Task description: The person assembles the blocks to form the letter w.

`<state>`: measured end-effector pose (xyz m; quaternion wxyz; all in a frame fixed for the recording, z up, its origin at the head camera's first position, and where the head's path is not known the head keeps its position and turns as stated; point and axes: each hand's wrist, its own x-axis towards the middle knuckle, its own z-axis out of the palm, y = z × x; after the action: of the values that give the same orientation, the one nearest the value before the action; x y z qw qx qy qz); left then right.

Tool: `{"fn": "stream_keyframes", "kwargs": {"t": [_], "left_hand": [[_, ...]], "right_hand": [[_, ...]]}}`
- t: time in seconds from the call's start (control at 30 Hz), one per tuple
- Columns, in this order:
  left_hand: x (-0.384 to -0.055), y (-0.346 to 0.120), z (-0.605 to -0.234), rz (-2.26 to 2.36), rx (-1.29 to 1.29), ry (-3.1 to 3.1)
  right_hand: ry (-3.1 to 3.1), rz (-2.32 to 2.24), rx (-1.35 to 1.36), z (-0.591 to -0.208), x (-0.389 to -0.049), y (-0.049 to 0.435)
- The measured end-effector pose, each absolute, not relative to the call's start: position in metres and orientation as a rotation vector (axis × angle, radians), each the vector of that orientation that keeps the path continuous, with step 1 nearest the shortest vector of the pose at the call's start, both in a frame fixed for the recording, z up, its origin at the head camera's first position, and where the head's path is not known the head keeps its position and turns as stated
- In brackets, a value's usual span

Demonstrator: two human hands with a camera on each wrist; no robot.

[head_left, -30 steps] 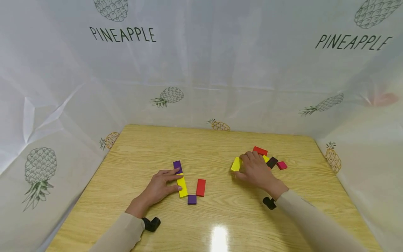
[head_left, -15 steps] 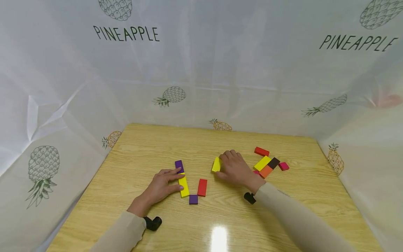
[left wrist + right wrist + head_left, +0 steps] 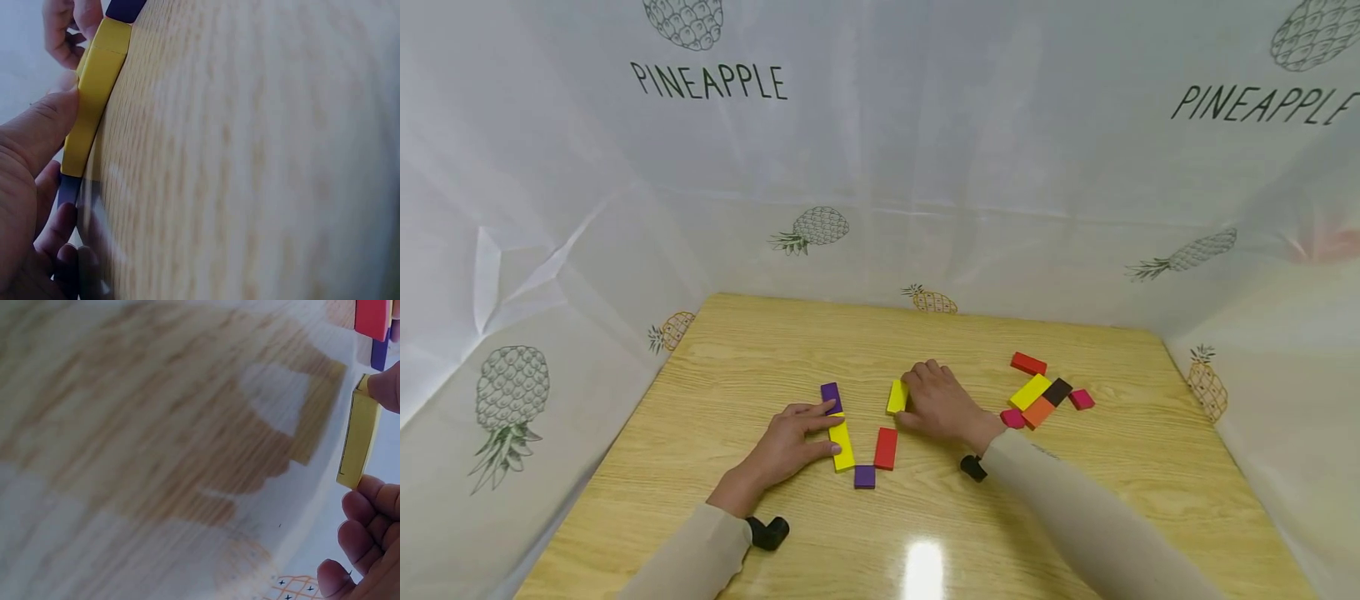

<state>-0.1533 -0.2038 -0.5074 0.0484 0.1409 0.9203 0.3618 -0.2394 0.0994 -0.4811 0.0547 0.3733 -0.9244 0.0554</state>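
Observation:
Thumb and fingertips of my right hand (image 3: 942,404) pinch a yellow block (image 3: 897,397) by its two ends. The right wrist view shows this block (image 3: 358,440) held above its reflection on the tabletop. My left hand (image 3: 788,442) rests its fingers on a purple block (image 3: 830,393) and a longer yellow block (image 3: 842,450), lined up end to end; its thumb (image 3: 50,115) touches the yellow one's side. Close to that row's near end lies a small purple block (image 3: 864,477), with a red block (image 3: 886,449) at its upper right corner, just nearer than the pinched block.
At the right of the wooden table (image 3: 1112,492) lie a red block (image 3: 1028,363), a yellow block (image 3: 1030,391), a black block (image 3: 1058,392), an orange block (image 3: 1039,412) and two pink blocks, one (image 3: 1082,399) farther right. A pineapple-print sheet (image 3: 880,167) surrounds the table's back and sides.
My right hand has carried the yellow block leftward from the group at the right to above the red block near the middle. My left hand stays on its row.

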Motion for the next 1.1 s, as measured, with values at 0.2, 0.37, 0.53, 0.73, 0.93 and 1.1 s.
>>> {"fn": "stream_keyframes", "kwargs": {"t": [0.2,0.37,0.53,0.73,0.93,1.1], "left_hand": [[-0.1547,-0.2025,-0.5083,1.089,0.409,2.798],[-0.1547,-0.2024,-0.5087,1.085,0.399,2.798],[-0.155,-0.2029,-0.5096,1.079,0.397,2.799],[-0.1548,-0.2029,-0.5093,1.077,0.397,2.8],[-0.1541,-0.2027,-0.5076,1.083,0.397,2.799],[-0.1542,-0.2031,-0.5084,1.079,0.406,2.808]], "right_hand": [[-2.827,0.148,1.151,-0.4838,-0.2401,0.0963],[-2.848,0.134,1.158,-0.4851,-0.2396,0.0955],[-2.866,0.134,1.158,-0.4847,-0.2391,0.0945],[-2.874,0.17,1.142,-0.4856,-0.2394,0.0953],[-2.852,0.171,1.139,-0.487,-0.239,0.0977],[-2.859,0.171,1.144,-0.4858,-0.2357,0.0981]]}}
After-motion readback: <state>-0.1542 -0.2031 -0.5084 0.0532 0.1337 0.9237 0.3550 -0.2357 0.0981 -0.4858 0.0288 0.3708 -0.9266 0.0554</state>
